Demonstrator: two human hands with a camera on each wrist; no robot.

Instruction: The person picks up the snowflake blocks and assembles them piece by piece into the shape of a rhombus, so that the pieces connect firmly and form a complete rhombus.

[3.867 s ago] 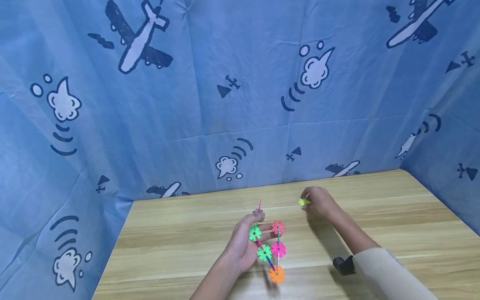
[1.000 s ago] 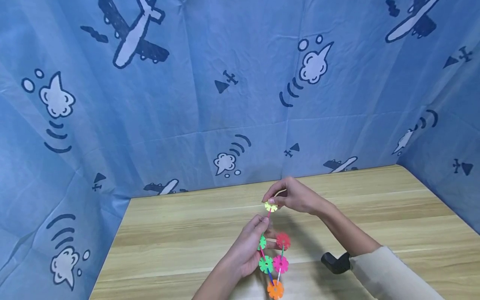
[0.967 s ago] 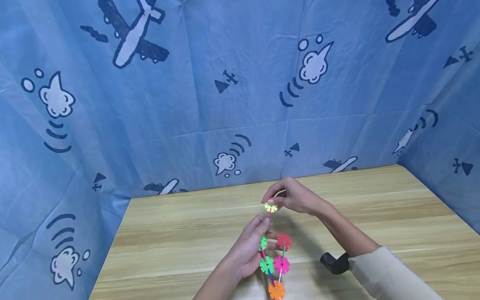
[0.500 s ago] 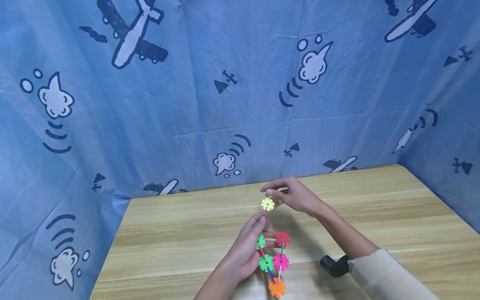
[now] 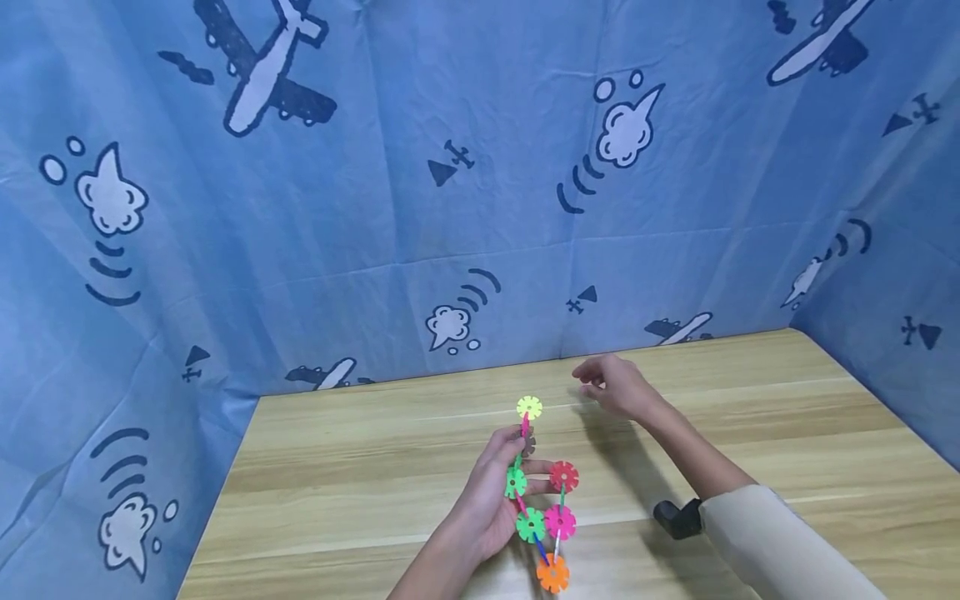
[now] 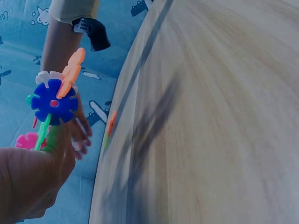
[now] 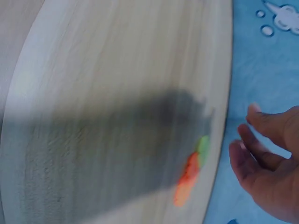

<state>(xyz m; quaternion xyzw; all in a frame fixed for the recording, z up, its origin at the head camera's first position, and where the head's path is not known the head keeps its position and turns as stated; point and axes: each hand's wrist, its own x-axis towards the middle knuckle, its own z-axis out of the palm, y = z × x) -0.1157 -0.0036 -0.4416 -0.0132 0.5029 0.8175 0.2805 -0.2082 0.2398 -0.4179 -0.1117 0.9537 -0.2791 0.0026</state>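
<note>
My left hand (image 5: 487, 504) grips a chain of notched plastic discs linked by thin coloured sticks, thumb over its upper part. A yellow disc (image 5: 529, 407) tops it, above the fingers. Below lie green discs (image 5: 531, 525), a magenta disc (image 5: 560, 522), a red disc (image 5: 564, 477) and, lowest, an orange disc (image 5: 553, 574). In the left wrist view a blue disc (image 6: 47, 111) shows on a green stick. Fingers hide part of the chain. My right hand (image 5: 618, 390) hovers right of the yellow disc, apart from it, fingers loosely bent and holding nothing.
A wood-grain table (image 5: 337, 500) meets a blue curtain (image 5: 450, 208) printed with aeroplanes. Blurred orange, red and green pieces (image 7: 188, 177) lie near the table's edge in the right wrist view. A black device (image 5: 678, 520) sits at the right sleeve.
My right hand carried the yellow disc from the right onto the chain's top stick, then let go and drew back rightward. The left hand kept its hold on the chain.
</note>
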